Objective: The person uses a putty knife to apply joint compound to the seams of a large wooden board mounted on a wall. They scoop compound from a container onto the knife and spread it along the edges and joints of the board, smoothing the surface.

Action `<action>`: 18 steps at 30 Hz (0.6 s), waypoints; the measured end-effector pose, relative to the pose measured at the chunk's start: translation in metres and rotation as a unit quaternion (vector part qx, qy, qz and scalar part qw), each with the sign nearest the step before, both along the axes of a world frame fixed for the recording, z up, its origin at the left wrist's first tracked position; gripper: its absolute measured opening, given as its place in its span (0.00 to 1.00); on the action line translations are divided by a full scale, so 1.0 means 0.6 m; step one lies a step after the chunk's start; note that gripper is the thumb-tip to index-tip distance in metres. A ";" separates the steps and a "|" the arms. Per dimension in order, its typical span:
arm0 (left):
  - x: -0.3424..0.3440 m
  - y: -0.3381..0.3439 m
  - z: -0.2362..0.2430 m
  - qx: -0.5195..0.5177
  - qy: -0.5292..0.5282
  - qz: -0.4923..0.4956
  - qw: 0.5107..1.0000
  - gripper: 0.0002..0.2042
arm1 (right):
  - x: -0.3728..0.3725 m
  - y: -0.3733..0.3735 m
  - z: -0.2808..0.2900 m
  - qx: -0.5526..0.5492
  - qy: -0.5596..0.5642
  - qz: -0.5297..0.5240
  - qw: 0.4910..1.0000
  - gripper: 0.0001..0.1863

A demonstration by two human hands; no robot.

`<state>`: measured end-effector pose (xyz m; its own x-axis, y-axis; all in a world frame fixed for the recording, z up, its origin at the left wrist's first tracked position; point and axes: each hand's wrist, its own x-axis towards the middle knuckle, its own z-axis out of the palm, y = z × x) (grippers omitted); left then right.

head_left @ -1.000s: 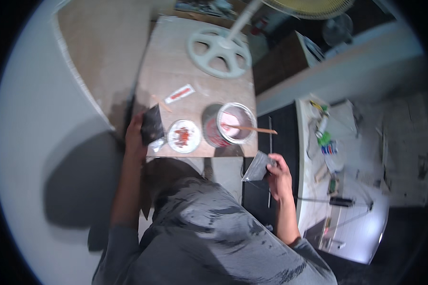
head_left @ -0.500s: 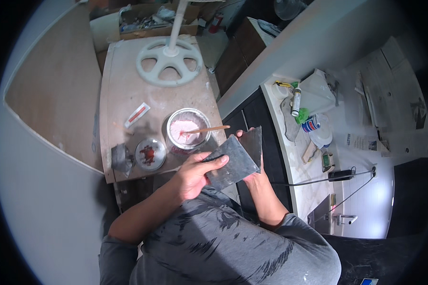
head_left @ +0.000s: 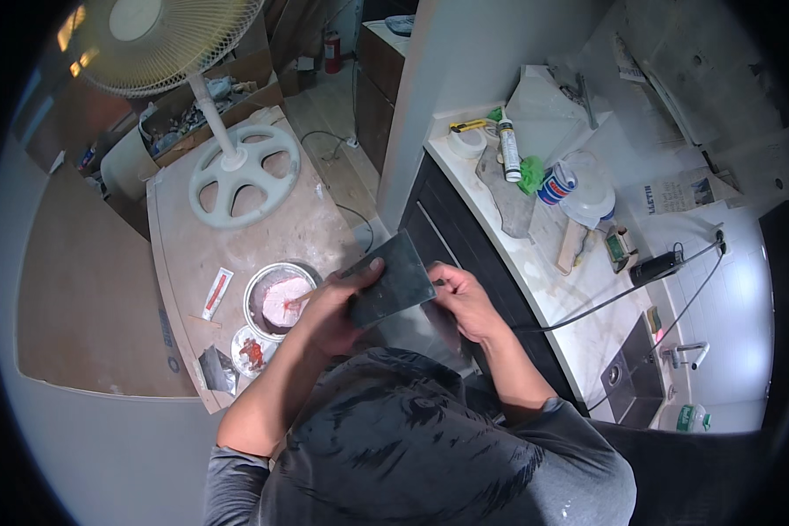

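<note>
Head view, I list: left hand [head_left: 331, 307], closed on dark flat plate [head_left: 393, 282], right of pink-paste tin [head_left: 254, 298]; right hand [head_left: 466, 305], closed on blurred second plate [head_left: 425, 331], farther right.

The dark plate [head_left: 396, 279] has a smooth, matt face; the fan base [head_left: 234, 160] is plastic; the faucet [head_left: 680, 349] is glossy metal.

The dark plate [head_left: 396, 279] hides most fingers of the left grip [head_left: 331, 309]; a 2nd plate [head_left: 445, 337] below the right grip [head_left: 470, 305] is blurred (its outline unclear). The top edge crops the fan [head_left: 171, 48].
</note>
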<state>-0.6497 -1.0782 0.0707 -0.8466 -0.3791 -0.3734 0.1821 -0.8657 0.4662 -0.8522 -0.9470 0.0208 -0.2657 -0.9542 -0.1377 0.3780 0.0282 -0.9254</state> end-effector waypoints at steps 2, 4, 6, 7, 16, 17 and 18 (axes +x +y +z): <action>-0.018 0.002 0.036 -0.032 -0.057 0.052 0.997 0.17 | -0.047 0.006 -0.004 0.046 -0.023 -0.038 0.998 0.06; -0.024 -0.008 0.026 -0.108 -0.041 0.073 0.991 0.15 | -0.076 -0.011 -0.002 0.031 -0.064 -0.113 0.991 0.06; -0.039 -0.001 0.027 -0.148 -0.079 0.147 0.975 0.15 | -0.099 -0.027 0.016 -0.013 -0.140 -0.097 0.985 0.06; -0.041 0.002 0.027 -0.168 -0.099 0.184 0.963 0.15 | -0.104 -0.036 0.035 -0.016 -0.171 -0.065 0.983 0.05; -0.059 0.021 0.037 -0.643 -0.337 0.256 0.638 0.21 | -0.089 -0.133 0.002 -0.040 0.430 -0.204 0.878 0.22; -0.056 0.032 0.041 -0.663 -0.325 0.276 0.615 0.22 | -0.091 -0.153 -0.020 0.008 0.591 -0.293 0.752 0.22; -0.042 0.032 0.044 -0.700 -0.349 0.272 0.561 0.20 | -0.114 -0.157 0.022 0.088 0.387 -0.193 0.897 0.20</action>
